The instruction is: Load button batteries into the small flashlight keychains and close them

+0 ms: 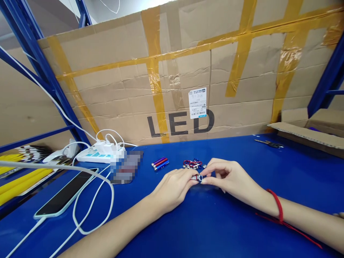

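Note:
My left hand [173, 186] is closed around a mini flashlight [198, 177], whose silver end sticks out past the fingertips; the rest of its body is hidden in the hand. At that silver end, the thumb and forefinger of my right hand [228, 175] are pinched together. Just beyond the hands lie red and blue carabiner clips [192, 163] with several small round silver pieces [204, 166] around them. To the left of these, several slim red, blue and purple metal tubes [160, 163] rest side by side on the blue tabletop [215, 229].
A phone [67, 193] with a white charging cable [113, 200] lies at left, by a power strip [99, 156] and a pixelated flat object [126, 167]. Keys [268, 143] and an open cardboard box [309, 134] are at right. A large taped carton [174, 79] stands behind.

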A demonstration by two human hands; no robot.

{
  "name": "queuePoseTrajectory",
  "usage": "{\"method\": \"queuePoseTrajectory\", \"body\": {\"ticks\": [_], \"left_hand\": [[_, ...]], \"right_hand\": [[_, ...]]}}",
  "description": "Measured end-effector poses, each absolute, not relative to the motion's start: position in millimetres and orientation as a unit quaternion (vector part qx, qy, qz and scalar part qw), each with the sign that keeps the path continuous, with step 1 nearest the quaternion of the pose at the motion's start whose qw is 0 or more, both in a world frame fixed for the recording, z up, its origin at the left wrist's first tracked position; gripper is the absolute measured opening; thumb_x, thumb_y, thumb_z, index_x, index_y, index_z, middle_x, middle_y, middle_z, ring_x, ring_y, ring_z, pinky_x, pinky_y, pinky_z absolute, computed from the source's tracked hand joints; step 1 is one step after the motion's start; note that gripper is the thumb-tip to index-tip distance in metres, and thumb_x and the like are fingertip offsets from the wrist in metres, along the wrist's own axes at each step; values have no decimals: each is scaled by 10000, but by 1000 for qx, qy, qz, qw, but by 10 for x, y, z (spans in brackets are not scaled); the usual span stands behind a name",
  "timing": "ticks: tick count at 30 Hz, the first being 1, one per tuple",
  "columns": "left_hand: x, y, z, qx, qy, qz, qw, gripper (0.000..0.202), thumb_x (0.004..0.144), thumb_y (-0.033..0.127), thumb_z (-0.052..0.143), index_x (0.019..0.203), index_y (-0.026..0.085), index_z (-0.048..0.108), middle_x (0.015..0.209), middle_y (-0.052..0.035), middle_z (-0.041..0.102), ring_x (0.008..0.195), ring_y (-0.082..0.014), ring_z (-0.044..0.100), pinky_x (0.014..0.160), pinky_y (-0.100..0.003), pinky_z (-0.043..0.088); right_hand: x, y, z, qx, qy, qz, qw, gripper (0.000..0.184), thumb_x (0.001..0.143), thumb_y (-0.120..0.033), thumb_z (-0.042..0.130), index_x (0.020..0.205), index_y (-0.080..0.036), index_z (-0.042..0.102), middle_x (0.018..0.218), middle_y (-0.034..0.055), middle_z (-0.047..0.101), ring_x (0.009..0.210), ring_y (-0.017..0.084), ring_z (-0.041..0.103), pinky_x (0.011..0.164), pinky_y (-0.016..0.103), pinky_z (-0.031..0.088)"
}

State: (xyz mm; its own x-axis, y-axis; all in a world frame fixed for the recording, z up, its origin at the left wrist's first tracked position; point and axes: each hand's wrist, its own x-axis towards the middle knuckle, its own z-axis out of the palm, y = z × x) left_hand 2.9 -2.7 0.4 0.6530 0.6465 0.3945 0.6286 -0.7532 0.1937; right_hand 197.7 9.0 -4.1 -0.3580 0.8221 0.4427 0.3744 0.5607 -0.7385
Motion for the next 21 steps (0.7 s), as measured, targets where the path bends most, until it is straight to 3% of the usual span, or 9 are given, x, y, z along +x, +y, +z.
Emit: {"method": "queuePoseTrajectory", "body": {"ticks": [12,21], "left_hand": [[43,-63,-1,917,317,237,56,259,923,237,288,915,173,539,882,-29,620,809,-127,562,749,-234,449],[49,-76,-31,918,306,250,42,242,908,219,317,861,166,548,804,-26,614,736,-123,555,691,-222,443]], "right_hand": [[2013,-1,21,-341,-841,124,401,218,796,-375,562,714,-216,688,780,32,614,672,125,557,580,231,410],[1989,23,28,-404,-825,167,358,158,700,-373,664,649,-225,689,669,-8,589,529,88,464,498,219,336]]}}
